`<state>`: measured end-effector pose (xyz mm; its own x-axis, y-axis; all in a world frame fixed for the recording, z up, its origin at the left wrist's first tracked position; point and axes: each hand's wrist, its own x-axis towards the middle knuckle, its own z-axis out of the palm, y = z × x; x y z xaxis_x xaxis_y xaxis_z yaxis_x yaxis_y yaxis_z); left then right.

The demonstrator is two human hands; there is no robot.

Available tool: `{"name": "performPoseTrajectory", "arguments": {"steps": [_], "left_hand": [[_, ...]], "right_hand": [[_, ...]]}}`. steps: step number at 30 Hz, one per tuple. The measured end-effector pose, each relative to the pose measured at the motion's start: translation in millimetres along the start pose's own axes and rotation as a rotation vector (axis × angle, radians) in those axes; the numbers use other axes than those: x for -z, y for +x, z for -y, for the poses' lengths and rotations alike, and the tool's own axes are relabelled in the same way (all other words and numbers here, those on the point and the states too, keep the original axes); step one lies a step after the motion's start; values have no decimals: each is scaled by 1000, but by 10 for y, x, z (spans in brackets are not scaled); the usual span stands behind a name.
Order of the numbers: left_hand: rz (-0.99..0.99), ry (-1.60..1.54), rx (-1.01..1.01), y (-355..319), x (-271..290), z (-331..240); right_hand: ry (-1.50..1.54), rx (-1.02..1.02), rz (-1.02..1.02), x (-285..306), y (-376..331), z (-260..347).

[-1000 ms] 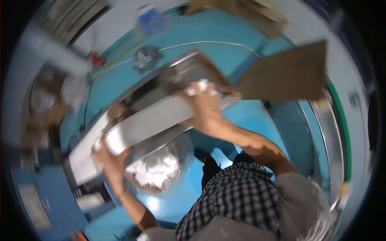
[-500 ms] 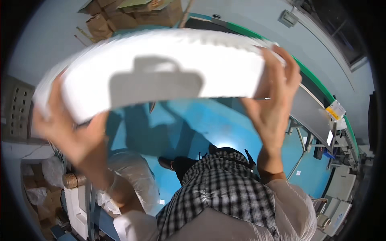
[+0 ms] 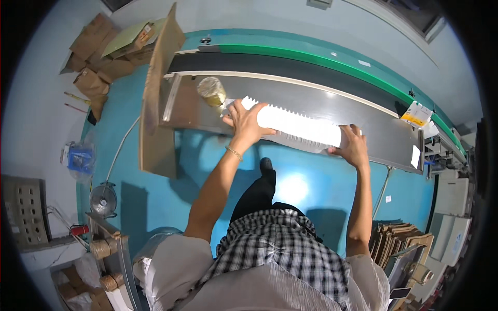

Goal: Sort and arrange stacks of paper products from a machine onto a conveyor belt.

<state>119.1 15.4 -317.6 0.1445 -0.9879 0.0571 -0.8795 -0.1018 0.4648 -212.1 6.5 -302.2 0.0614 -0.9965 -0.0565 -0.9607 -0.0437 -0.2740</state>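
A long row of white, thin pieces pressed face to face, with a toothed upper edge, makes a white stack [image 3: 302, 125]; their exact kind I cannot tell. My left hand [image 3: 247, 124] is wrapped round the stack's left end, and my right hand [image 3: 355, 147] grips its right end. It is held at the near edge of the grey bench [image 3: 373, 111]; whether it rests there I cannot tell. Just left of my left hand stands a roll of yellowish tape [image 3: 211, 92].
Along the bench's far side runs a dark conveyor belt [image 3: 290, 66] with a green rail. An upright cardboard sheet [image 3: 155, 103] borders its left end. A small white-and-yellow box [image 3: 416, 114] sits at the right. A fan [image 3: 103, 200] and stacked flat cardboard [image 3: 397, 241] stand nearer me.
The white stack was close before me, raised and blurred; now it is farther away and lower, at the bench. Both hands stay on its ends, and the view has turned toward the bench.
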Motion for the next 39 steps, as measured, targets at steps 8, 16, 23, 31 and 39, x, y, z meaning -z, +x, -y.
{"name": "performPoseTrajectory", "arguments": {"steps": [8, 16, 23, 31, 39], "left_hand": [[-115, -612, 267, 1141, -379, 879], [-203, -195, 0, 783, -308, 359], [-54, 184, 112, 1064, -203, 313], [66, -307, -380, 1703, -861, -1043], [854, -412, -619, 2496, -1453, -1801]], "right_hand": [[528, -221, -98, -380, 1050, -1134], [905, -44, -32, -267, 890, -388], [657, -331, -33, -479, 1594, -526], [1141, -452, 43, -422, 1761, -648], [904, -435, 279, -362, 1716, -861]]}}
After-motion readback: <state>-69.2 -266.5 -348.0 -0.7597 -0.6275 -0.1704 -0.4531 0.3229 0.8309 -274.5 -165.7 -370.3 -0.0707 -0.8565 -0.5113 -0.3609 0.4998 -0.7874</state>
